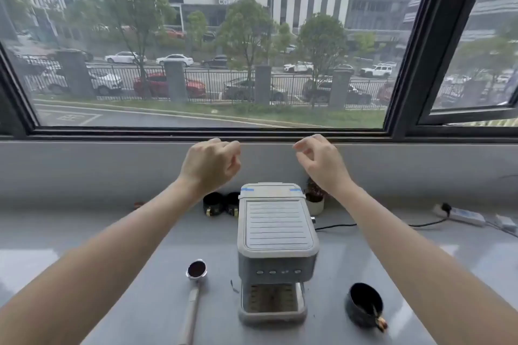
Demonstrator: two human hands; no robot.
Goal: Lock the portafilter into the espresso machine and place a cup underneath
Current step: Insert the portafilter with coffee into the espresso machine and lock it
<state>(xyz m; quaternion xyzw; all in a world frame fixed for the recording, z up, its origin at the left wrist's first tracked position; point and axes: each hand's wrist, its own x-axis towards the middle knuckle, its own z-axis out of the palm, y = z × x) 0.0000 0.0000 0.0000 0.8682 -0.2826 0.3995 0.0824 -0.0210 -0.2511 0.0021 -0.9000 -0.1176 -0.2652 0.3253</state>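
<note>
A grey espresso machine (276,244) stands in the middle of the counter, its drip tray (272,304) facing me with nothing on it. Left of it lies the portafilter (196,286), basket full of dark coffee grounds, pale handle pointing toward me. A black cup (364,304) with a gold-tipped handle sits to the machine's right. My left hand (211,164) and my right hand (319,161) are raised high above the back of the machine, near the window sill. Both hold nothing, and their fingers are loosely curled.
Two black cups (221,203) stand behind the machine on the left, a small potted plant (314,199) behind on the right. A black cable (336,225) runs to a white power strip (462,214) at far right. A large window rises behind the grey counter (112,246).
</note>
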